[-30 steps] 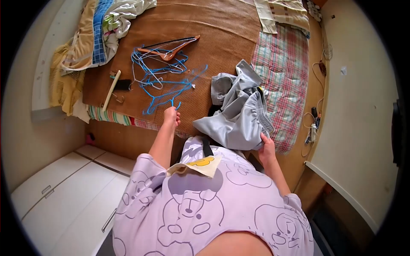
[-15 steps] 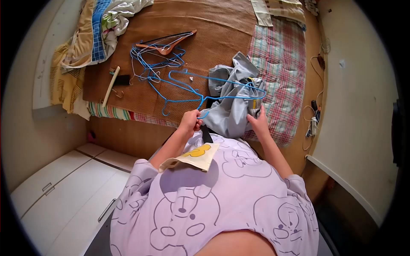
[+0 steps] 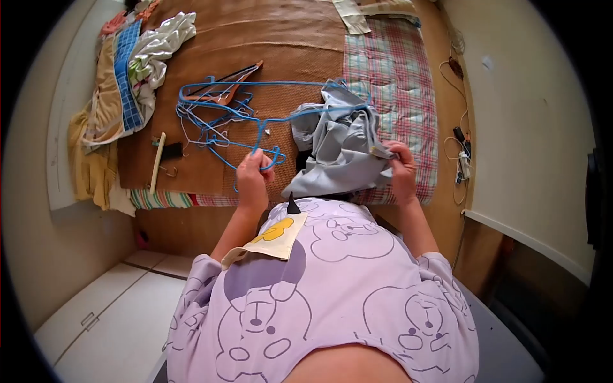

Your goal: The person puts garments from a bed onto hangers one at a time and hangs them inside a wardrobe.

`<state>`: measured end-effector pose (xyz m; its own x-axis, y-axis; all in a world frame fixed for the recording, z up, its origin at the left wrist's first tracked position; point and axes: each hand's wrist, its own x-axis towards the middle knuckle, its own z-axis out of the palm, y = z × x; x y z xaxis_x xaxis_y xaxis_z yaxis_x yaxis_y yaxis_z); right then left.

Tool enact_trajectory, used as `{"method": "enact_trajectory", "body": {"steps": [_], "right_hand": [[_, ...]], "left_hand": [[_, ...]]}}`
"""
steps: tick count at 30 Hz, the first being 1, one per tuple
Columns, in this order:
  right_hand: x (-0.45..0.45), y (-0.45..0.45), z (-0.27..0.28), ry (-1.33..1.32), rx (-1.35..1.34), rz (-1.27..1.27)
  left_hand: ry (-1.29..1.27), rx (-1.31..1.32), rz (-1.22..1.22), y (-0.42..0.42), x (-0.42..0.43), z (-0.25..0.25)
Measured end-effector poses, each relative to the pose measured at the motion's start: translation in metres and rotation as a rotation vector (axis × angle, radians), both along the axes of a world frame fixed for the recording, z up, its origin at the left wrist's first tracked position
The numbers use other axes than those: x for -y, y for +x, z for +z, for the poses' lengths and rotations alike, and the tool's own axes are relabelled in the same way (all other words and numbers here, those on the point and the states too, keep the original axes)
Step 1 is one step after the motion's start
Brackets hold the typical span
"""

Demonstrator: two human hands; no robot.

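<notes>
Head view: blue hanger (image 3: pixel 287 117) in left hand (image 3: pixel 255 177), grey garment (image 3: pixel 343 150) in right hand (image 3: pixel 401 171)

The thin blue triangular hanger (image 3: pixel 287 118) is looking like smooth plastic with a slight gloss. The crumpled light-grey garment (image 3: pixel 338 153) is showing smooth cloth with a soft sheen in its folds. Beneath them, the broad brown mat (image 3: pixel 290 41) is showing a rough, woven, matt surface, while the pink-and-green plaid quilt (image 3: pixel 399 76) is looking like matt, puckered cloth. The curved orange-brown hanger (image 3: pixel 228 96) is appearing as smooth, glossy wood. The bunched white patterned fabric (image 3: pixel 163 43) is catching light like satin. The flat white cabinet panels (image 3: pixel 121 335) are looking smooth.
</notes>
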<state>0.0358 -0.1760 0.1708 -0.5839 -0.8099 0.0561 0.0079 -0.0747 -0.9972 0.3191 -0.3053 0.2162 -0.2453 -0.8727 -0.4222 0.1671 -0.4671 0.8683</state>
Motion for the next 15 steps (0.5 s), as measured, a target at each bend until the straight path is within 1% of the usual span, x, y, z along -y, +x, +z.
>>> {"method": "enact_trajectory", "body": {"steps": [1, 2, 4, 5, 6, 7, 8, 9, 10, 11, 12, 14, 15], "right_hand": [[-0.006, 0.0, 0.019, 0.034, 0.087, -0.026], [-0.009, -0.001, 0.038, 0.029, 0.086, -0.039], [-0.016, -0.006, 0.066, -0.286, 0.487, 0.276], [-0.019, -0.011, 0.07, -0.344, 0.527, 0.406], [-0.019, -0.008, 0.082, -0.351, 0.52, 0.394], [-0.019, -0.004, 0.097, -0.191, 0.247, 0.352], [-0.016, 0.001, 0.11, -0.029, -0.024, 0.304], [-0.011, 0.01, 0.119, -0.035, -0.028, 0.291], [-0.004, 0.021, 0.126, 0.023, -0.408, 0.197], [-0.001, 0.026, 0.129, 0.087, -0.784, 0.096], [0.002, 0.025, 0.124, 0.085, -0.785, 0.087], [0.012, 0.022, 0.11, 0.166, -1.22, -0.225], [0.009, 0.022, 0.112, 0.293, -1.282, -0.233]], "left_hand": [[-0.02, -0.054, 0.025, -0.002, 0.005, 0.007], [-0.038, -0.107, 0.048, -0.005, 0.009, 0.016], [-0.046, -0.142, 0.055, -0.015, 0.016, 0.033], [-0.097, -0.139, -0.01, -0.02, 0.019, 0.038], [-0.148, -0.135, -0.075, -0.024, 0.022, 0.043], [-0.151, -0.103, -0.145, -0.031, 0.021, 0.052], [-0.157, -0.107, -0.158, -0.039, 0.019, 0.06], [-0.187, -0.116, -0.285, -0.048, 0.016, 0.069], [-0.217, -0.124, -0.41, -0.056, 0.012, 0.077], [-0.224, -0.125, -0.42, -0.064, 0.007, 0.083], [-0.175, -0.109, -0.481, -0.071, -0.001, 0.089], [-0.108, -0.111, -0.618, -0.08, -0.015, 0.102], [-0.112, -0.111, -0.693, -0.084, -0.02, 0.101]]}}
